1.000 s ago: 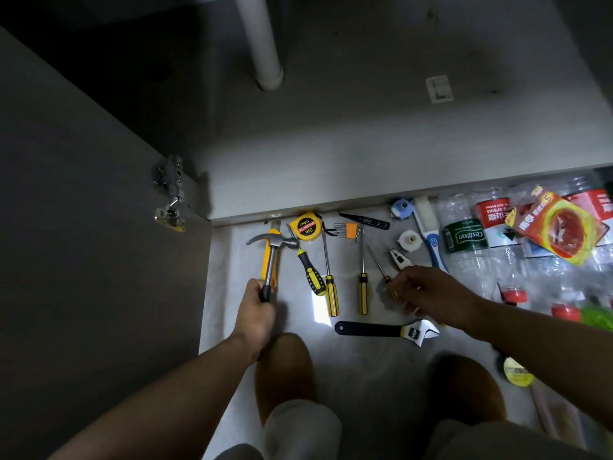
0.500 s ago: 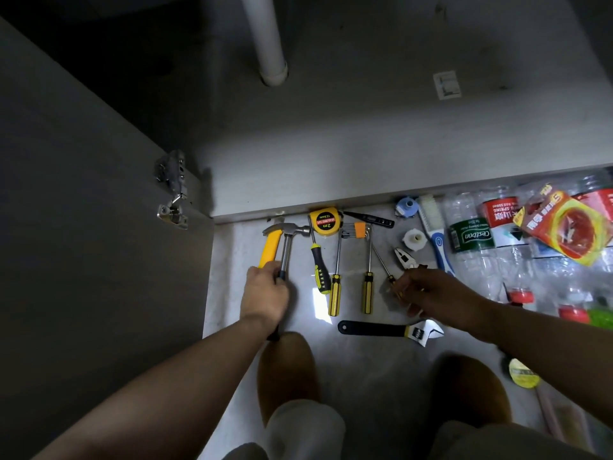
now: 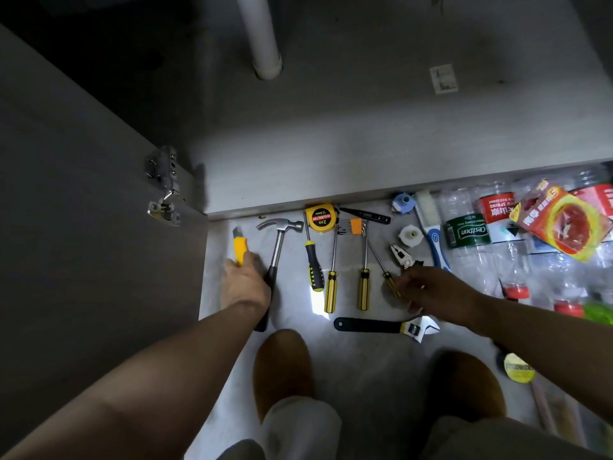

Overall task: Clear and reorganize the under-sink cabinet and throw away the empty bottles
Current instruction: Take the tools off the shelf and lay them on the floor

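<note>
Tools lie side by side on the floor [image 3: 365, 366] just in front of the under-sink cabinet [image 3: 331, 144], handles toward the person, which looks like sorting before anything is put back. At the left end of the row the left hand [image 3: 245, 287] has its grip clenched round the lower end of a yellow utility knife [image 3: 239, 245], seemingly lining it up beside the hammer [image 3: 280, 227], whose handle runs along the hand's edge. The right hand [image 3: 431, 290], right of centre, curls over the handles of the pliers [image 3: 401, 254] and the smallest screwdriver [image 3: 381, 263]; I cannot tell whether this grip holds either one. An adjustable wrench [image 3: 381, 326] lies crosswise below the row. The cabinet, in the upper half of the frame, shows a bare grey base and a white drain pipe [image 3: 262, 38]. The empty bottles [image 3: 467, 234], clear, crumpled plastic with green or red labels, are heaped on the floor at the right edge, not yet thrown away.
</note>
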Motion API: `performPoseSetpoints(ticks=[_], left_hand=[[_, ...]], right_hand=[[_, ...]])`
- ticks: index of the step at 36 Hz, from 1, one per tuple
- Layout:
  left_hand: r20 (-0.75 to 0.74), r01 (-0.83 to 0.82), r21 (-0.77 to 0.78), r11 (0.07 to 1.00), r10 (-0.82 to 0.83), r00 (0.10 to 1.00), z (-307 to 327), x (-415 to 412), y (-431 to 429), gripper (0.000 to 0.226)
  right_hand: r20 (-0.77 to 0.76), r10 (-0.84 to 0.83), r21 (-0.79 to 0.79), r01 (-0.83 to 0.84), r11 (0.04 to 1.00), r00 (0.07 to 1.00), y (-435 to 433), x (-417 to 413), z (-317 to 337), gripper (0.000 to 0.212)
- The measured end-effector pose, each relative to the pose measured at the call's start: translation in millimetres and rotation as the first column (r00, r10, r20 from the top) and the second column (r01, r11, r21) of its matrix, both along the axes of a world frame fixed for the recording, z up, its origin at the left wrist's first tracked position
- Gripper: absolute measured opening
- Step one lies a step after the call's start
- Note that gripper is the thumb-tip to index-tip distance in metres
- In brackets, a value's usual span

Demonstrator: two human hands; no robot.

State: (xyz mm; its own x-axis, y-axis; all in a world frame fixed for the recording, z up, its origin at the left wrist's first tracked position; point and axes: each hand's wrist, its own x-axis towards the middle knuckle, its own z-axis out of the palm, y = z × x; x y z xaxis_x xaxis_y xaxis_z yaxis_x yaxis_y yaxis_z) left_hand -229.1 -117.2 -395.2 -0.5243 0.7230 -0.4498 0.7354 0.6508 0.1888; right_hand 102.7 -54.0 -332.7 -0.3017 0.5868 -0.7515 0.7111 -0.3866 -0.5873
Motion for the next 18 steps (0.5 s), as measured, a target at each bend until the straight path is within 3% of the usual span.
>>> performPoseSetpoints(ticks=[3, 9, 12, 14, 18], left_hand=[[0.029, 0.001, -0.005, 1.0, -0.001, 1.0, 1.2, -5.6, -6.1, 0.04], [0.064, 0.158, 0.063, 0.985, -0.162, 0.985, 9.9, 2.2, -4.5, 0.019], [-0.055, 0.274, 0.043, 0.961, -0.271, 0.961, 26.8, 16.7, 6.3, 0.04], [-0.144, 0.46, 0.074, 0.885, -0.447, 0.883, 43.7, 30.4, 19.3, 0.04], [0.007, 0.816, 0.118, 0.566, -0.822, 0.57, 77.1, 69.1, 60.7, 0.034]], right_hand=[[0.013, 0.022, 0.011, -0.022, 1.0, 1.0, 0.2, 4.7, -2.9, 0.015], [0.06, 0.039, 0.02, -0.04, 0.999, 0.997, 2.3, 14.2, 3.3, 0.016], [0.109, 0.121, 0.094, -0.132, 0.987, 0.987, 5.8, 19.1, 15.6, 0.014], [0.167, 0.197, 0.175, -0.226, 0.958, 0.966, 9.0, 24.8, 24.7, 0.016], [0.219, 0.22, 0.271, -0.276, 0.922, 0.951, 13.4, 45.6, 38.4, 0.016]])
